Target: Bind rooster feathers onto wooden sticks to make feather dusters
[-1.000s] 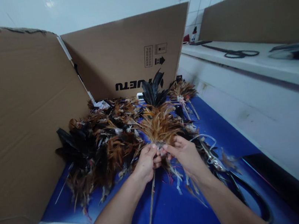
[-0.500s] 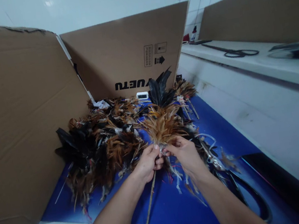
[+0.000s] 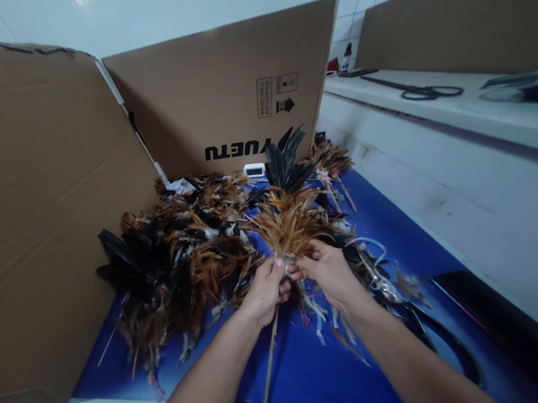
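Observation:
Between my hands is a feather duster [image 3: 288,222], its brown and black feathers pointing away from me and its thin stick [image 3: 269,376] running down toward me. My left hand [image 3: 265,289] is closed round the stick just below the feathers. The fingers of my right hand [image 3: 327,272] pinch at the pale feather bases beside the left thumb; the exact bit between them is too small to make out. Loose brown and black feathers [image 3: 217,263] are heaped to the left. Large black-handled scissors [image 3: 388,288] lie right of my right hand, partly behind my forearm.
Cardboard panels [image 3: 221,87] stand at the left and back of the blue surface [image 3: 335,370]. A small white digital display [image 3: 254,170] sits at the back. Another feather bundle [image 3: 331,158] on sticks lies back right. More scissors [image 3: 427,92] rest on a white ledge [image 3: 492,107].
Both hands stay at the duster's neck, with the right fingers shifting slightly. The whole view has moved a little; nothing was let go.

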The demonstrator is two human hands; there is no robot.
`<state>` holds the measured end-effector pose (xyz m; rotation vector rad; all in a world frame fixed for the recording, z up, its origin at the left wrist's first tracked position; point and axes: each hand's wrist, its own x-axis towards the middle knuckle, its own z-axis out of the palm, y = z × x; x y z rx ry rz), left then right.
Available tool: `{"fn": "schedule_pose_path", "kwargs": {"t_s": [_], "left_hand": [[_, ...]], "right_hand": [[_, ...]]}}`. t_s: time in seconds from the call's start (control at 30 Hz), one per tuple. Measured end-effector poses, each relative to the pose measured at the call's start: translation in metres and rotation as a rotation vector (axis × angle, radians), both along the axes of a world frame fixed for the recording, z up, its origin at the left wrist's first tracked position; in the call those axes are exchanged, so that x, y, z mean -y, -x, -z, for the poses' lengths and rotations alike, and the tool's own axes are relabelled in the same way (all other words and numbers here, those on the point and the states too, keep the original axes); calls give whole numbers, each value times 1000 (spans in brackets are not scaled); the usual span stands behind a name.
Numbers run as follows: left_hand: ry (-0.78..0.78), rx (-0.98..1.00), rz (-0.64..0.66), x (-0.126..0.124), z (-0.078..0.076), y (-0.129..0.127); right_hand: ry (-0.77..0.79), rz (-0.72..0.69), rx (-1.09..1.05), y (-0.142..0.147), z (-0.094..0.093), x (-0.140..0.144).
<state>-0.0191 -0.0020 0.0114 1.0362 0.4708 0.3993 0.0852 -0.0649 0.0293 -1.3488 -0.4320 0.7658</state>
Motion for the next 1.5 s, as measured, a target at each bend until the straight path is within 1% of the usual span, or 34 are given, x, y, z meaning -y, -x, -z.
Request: {"fn": "schedule_pose_path", "kwargs": {"t_s": [0.2,0.33,0.6,0.73,0.83,0.93,1.03,1.13,1.23,1.4,1.5], "left_hand": [[-35,-1,-19,0,2,-1],[-20,-6,-47,0,1,-1],[17,22,-48,-2,0,-1],[33,33,-78,-2,0,-2],[49,23,-107,-2,1,-3],[43,30,-102,-3,2,-3],[31,39,-87,-2,3,-2],[27,29,-81,-2,4,-2],[32,22,-67,-2,3,-2],[64,24,-75,-2,-1,-1],[90,39,-71,-1,-3,-1]], "right_hand": [[28,25,45,1,-1,-3],[48,63,50,2,1,-3],[41,75,41,1,11,-6],[25,29,16,1,12,-3],[4,-58,-1,1,7,6],[-2,-138,8,1,1,13],[-12,-94,59,2,2,11],[-19,-37,84,2,8,6],[-16,-27,80,1,12,3],[20,-13,132,-3,10,4],[-5,-9,149,-6,14,4]]}}
